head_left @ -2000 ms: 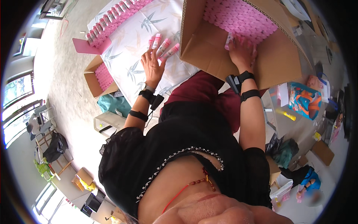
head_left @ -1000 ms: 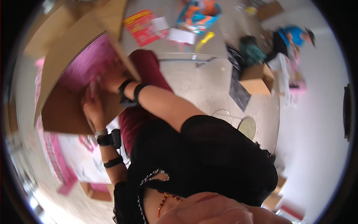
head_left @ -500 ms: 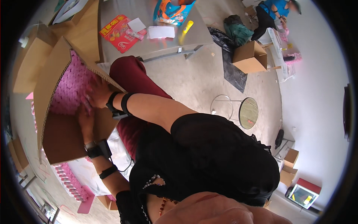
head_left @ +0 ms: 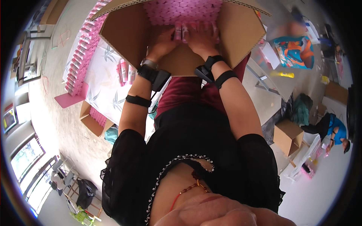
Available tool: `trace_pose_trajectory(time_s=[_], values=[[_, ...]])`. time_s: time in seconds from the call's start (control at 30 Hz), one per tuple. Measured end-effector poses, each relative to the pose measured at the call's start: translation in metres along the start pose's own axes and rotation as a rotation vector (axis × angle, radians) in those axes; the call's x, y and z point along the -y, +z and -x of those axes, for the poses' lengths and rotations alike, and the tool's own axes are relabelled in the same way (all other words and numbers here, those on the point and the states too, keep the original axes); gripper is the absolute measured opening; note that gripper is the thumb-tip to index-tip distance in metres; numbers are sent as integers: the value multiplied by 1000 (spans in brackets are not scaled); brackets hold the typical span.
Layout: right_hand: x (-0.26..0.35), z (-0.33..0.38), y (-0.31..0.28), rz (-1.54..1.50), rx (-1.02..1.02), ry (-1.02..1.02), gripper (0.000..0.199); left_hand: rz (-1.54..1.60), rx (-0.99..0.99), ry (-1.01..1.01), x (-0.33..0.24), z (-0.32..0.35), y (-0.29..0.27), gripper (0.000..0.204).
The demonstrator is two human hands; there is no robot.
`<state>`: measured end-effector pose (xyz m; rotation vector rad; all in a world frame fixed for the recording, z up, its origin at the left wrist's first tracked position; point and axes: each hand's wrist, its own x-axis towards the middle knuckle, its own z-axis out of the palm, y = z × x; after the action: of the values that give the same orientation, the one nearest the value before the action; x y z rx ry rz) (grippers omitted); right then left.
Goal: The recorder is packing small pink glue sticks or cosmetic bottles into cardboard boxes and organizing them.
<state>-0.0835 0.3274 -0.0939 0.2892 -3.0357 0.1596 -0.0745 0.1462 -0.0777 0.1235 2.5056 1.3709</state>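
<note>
An open cardboard box [head_left: 241,35] stands in front of me at the top of the view, its far part packed with tightly set pink tubes [head_left: 181,11]. Inside it, a short row of pink-and-white tubes [head_left: 178,32] sits at the near edge of the packed ones. My left hand [head_left: 163,44] grips the left end of this row with bent fingers. Across its right part lie the curled fingers of my right hand [head_left: 203,39], pressing the tubes together. My fingers partly hide how many tubes are in the row.
Left of the box, a white patterned surface bears several loose pink tubes [head_left: 123,71] and a long pink tray edged with tubes [head_left: 77,62]. A metal table at the right holds a blue-orange bag [head_left: 296,52] and a yellow tube [head_left: 284,74]. A person in blue [head_left: 335,128] works far right.
My view and body have turned, so the box now lies straight ahead instead of to the left. Both hands remain inside the box, now at the near edge of the packed tubes.
</note>
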Motion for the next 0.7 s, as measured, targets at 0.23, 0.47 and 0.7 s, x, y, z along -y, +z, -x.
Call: trace_pose_trajectory(time_s=[0.23, 0.47, 0.7], values=[[1, -1, 1, -24, -132, -27, 49, -44, -2, 36, 12, -8, 2, 69], [0, -1, 12, -33, -142, -12, 50, -367, -131, 117, 7, -6, 11, 59], [-7, -11, 23, -285, -225, -39, 55, -500, -147, 637, 32, -38, 16, 44]])
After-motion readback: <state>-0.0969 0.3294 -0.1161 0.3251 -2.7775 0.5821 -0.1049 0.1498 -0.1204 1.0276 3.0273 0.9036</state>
